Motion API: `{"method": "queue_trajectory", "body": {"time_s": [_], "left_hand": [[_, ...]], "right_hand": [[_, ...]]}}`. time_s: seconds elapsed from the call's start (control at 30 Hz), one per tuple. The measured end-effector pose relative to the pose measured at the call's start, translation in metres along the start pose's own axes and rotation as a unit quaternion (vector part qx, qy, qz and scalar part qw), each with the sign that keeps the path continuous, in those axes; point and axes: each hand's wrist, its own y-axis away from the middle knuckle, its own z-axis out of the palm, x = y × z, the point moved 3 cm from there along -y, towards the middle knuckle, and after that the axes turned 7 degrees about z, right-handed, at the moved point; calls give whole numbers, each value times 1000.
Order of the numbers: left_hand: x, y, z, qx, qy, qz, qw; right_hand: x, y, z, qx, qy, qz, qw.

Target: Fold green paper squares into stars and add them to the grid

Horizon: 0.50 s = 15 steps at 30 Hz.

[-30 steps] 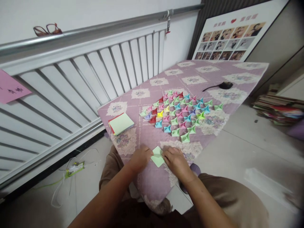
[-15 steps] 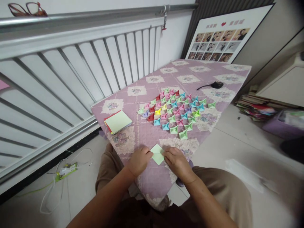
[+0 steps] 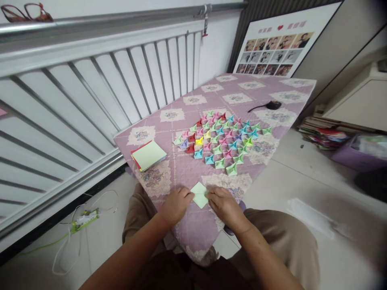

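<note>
A light green square of origami paper (image 3: 199, 196) lies near the table's front corner, turned like a diamond, with a crease across its middle. My left hand (image 3: 177, 203) pinches its left corner, fingers curled. The right corner is held by my right hand (image 3: 223, 202), whose fingers are also closed on the paper. Beyond the hands stand rows of small folded paper pieces (image 3: 219, 163) in green, pink, blue, red and yellow. To the left rests a stack of coloured paper squares (image 3: 149, 155), a pale green sheet on top.
A purple patterned cloth (image 3: 193, 229) covers the table. Toward its far right lies a black object with a cable (image 3: 273, 105). A white radiator (image 3: 99, 92) runs along the left side, and a photo board (image 3: 272, 44) leans at the back. A power strip (image 3: 86, 220) is on the floor.
The camera view has shifted slightly, moving the scene a little leftward. Both hands keep their hold on the green paper, with hardly any movement.
</note>
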Motion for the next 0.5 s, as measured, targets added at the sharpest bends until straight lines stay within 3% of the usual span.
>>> {"method": "queue_trajectory", "body": {"time_s": [0.2,0.5], "left_hand": [[5,4,-2,-28,-11,-2,1000],[9,4,0,-23,-72,37,996]], "right_hand": [[3,1,2,9,-17,-8,1000],[4,3,-1,40,-52,-23,998]]}}
